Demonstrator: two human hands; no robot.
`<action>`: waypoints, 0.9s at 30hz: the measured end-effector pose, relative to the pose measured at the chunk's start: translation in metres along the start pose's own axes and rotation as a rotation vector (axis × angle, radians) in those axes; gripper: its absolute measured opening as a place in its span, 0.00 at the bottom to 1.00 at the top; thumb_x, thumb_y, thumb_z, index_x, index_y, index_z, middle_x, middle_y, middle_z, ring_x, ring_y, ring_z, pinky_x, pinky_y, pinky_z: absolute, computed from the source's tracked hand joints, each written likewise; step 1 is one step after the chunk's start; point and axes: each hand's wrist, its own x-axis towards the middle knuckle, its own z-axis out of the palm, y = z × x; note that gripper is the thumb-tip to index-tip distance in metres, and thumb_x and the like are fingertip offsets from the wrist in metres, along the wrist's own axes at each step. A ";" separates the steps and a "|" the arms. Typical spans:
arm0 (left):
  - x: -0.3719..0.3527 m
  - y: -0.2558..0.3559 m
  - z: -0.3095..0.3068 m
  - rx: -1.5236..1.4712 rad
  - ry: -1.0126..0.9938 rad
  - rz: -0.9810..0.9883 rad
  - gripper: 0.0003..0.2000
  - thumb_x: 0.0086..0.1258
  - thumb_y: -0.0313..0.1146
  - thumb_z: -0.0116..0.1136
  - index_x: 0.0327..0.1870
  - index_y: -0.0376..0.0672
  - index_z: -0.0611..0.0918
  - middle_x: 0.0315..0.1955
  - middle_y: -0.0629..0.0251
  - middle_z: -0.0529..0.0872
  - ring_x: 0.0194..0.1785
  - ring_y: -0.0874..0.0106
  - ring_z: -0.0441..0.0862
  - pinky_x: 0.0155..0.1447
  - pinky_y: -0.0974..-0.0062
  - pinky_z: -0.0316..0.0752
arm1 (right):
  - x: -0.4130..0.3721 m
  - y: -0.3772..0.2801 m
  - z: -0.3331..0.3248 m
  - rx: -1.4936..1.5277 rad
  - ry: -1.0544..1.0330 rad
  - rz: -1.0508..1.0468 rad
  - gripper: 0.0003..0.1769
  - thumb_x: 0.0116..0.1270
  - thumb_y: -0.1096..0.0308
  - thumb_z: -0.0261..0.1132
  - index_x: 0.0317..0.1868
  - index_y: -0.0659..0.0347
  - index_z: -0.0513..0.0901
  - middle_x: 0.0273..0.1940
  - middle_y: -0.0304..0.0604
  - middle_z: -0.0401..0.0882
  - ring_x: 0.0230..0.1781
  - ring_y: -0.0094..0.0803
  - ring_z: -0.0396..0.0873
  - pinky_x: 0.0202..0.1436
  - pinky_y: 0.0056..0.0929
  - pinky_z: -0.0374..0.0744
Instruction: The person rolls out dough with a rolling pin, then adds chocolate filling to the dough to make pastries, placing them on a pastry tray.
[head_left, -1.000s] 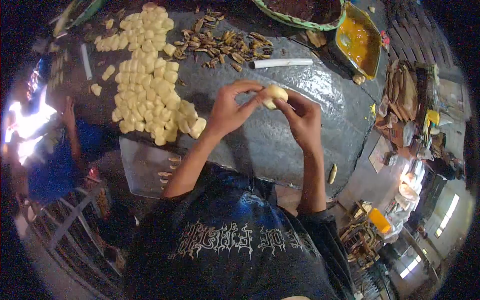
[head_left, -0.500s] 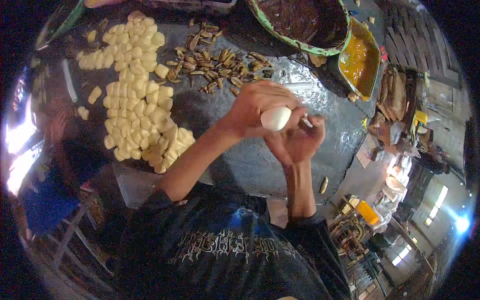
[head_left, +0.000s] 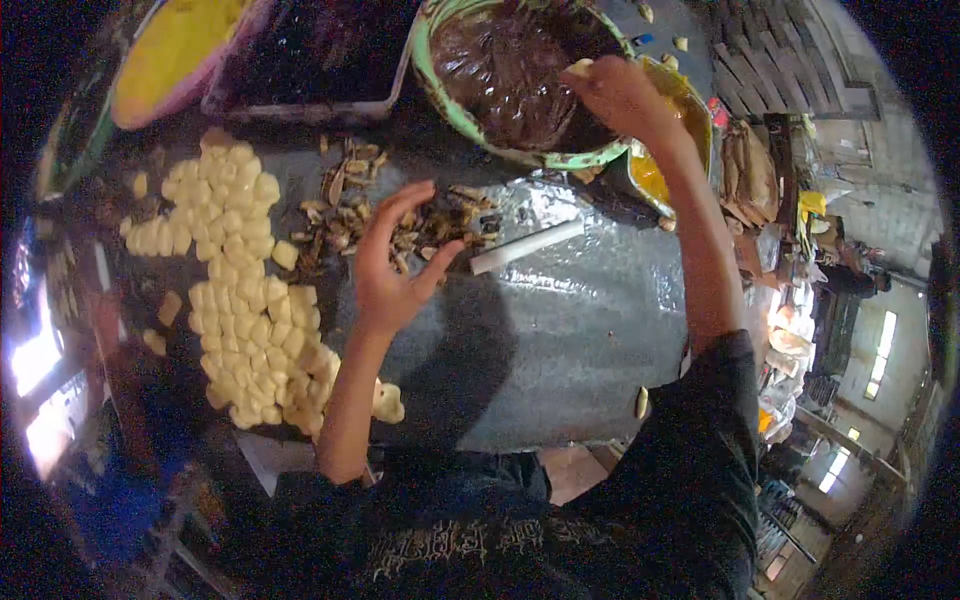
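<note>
My right hand (head_left: 620,98) is over the green-rimmed basin (head_left: 425,70) at the top. Its fingers are pinched on a small pale dough piece (head_left: 580,68), mostly covered by the fingertips. A dark brown, glossy paste (head_left: 510,75) fills the basin. My left hand (head_left: 392,285) hovers palm inward with thumb and fingers apart and nothing between them. It is beside a heap of brown, elongated slices (head_left: 335,225), perhaps banana. To its left lie many pale dough pieces (head_left: 235,290), packed close together. A white rod (head_left: 528,247) lies on the shiny part of the table.
A container of orange-yellow liquid (head_left: 650,175) stands right of the basin. At the top left are a tub with yellow contents (head_left: 180,55) and a dark tray (head_left: 390,100). One small pale piece (head_left: 642,402) lies near the table's front right edge.
My hands were together over the table around a smooth white dough ball. They have parted: the right has moved up and right to the basin, the left has moved left and opened.
</note>
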 end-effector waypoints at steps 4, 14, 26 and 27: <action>-0.019 -0.013 -0.002 0.082 0.026 -0.055 0.23 0.63 0.28 0.74 0.59 0.40 0.81 0.59 0.57 0.85 0.64 0.60 0.81 0.68 0.63 0.74 | 0.107 0.083 0.141 -0.321 0.024 -0.279 0.16 0.71 0.58 0.61 0.42 0.60 0.90 0.43 0.49 0.89 0.47 0.45 0.86 0.53 0.44 0.82; -0.048 -0.026 -0.004 0.088 -0.063 -0.205 0.16 0.70 0.27 0.66 0.57 0.41 0.83 0.57 0.57 0.85 0.63 0.60 0.82 0.68 0.64 0.73 | 0.076 0.062 0.137 0.040 -0.266 -0.717 0.18 0.73 0.63 0.56 0.57 0.56 0.87 0.51 0.53 0.86 0.48 0.48 0.84 0.56 0.45 0.81; -0.071 0.011 0.013 0.079 -0.189 -0.144 0.14 0.73 0.30 0.64 0.57 0.40 0.83 0.56 0.55 0.86 0.64 0.58 0.81 0.70 0.65 0.72 | 0.098 0.021 0.142 -0.069 -0.162 -0.793 0.10 0.64 0.71 0.62 0.43 0.56 0.86 0.40 0.51 0.87 0.42 0.54 0.86 0.45 0.49 0.86; -0.078 0.011 0.012 0.077 -0.184 -0.169 0.14 0.73 0.31 0.63 0.57 0.41 0.83 0.57 0.56 0.86 0.64 0.58 0.81 0.70 0.64 0.72 | 0.087 0.021 0.135 0.089 -0.083 -0.749 0.12 0.64 0.70 0.62 0.46 0.55 0.87 0.40 0.52 0.87 0.42 0.54 0.86 0.45 0.48 0.85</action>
